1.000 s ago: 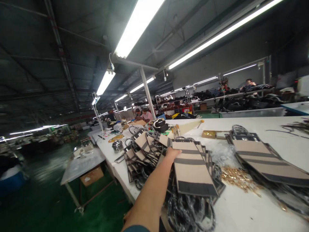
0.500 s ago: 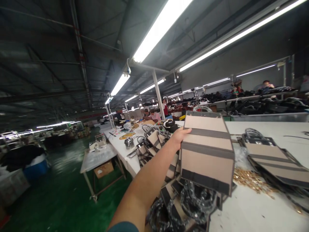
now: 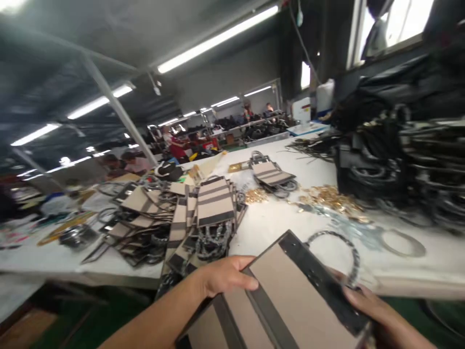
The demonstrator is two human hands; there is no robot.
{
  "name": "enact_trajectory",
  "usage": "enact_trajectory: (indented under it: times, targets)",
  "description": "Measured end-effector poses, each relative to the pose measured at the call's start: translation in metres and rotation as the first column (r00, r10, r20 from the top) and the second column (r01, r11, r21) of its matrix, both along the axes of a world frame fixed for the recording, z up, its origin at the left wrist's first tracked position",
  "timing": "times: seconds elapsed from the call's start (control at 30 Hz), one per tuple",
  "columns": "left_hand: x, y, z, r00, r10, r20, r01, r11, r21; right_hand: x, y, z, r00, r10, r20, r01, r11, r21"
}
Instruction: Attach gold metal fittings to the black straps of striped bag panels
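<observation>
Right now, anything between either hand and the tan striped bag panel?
No. The left hand grips the tan striped bag panel at its left edge and the right hand at its dark top band; nothing visible lies between.

The bag (image 3: 286,300) held near the bottom of the view is tan with dark charcoal stripes and a black edge band. The pile of bags (image 3: 192,213) further off on the surface shows the same tan with dark stripes, and black-and-white braided handles (image 3: 212,240) lie among them. The surface (image 3: 272,223) is white. Small fittings (image 3: 327,196) scattered on it are gold. The floor (image 3: 61,325) below is green. A person (image 3: 178,145) in the background wears red.
</observation>
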State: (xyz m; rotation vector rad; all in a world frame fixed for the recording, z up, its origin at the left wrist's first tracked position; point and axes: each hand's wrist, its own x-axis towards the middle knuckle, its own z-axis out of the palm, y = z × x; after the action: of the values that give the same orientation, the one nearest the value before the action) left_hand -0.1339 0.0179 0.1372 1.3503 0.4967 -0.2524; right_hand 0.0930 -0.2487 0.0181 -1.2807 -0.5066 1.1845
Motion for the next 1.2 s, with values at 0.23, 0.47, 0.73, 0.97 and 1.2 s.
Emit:
enact_trajectory:
  times: [0.23,0.47,0.73,0.97,1.2]
  targets:
    - [0.068,-0.016,-0.073,0.991,-0.105,-0.087,0.085,0.974,-0.209,-0.023,-0.038,-0.026,0.964,-0.096,-0.249,0.085,0.995,-0.052]
    - [0.103,-0.027,-0.062,0.985,-0.17,0.007,0.169,0.973,-0.155,-0.012,-0.056,-0.01,0.97,-0.222,0.099,0.242,0.917,-0.316]
    - [0.102,-0.011,-0.089,0.961,-0.23,0.151,0.23,0.973,0.019,-0.023,-0.047,-0.051,0.985,-0.019,0.173,0.072,0.95,-0.305]
    - [0.118,0.013,-0.111,0.941,-0.312,0.13,0.264,0.919,0.293,-0.033,-0.031,-0.08,0.999,-0.044,0.026,0.05,0.941,-0.335]
    - [0.136,-0.003,-0.123,0.991,-0.06,0.121,-0.025,0.798,0.602,-0.018,0.001,-0.072,0.959,-0.233,-0.161,0.191,0.951,-0.242]
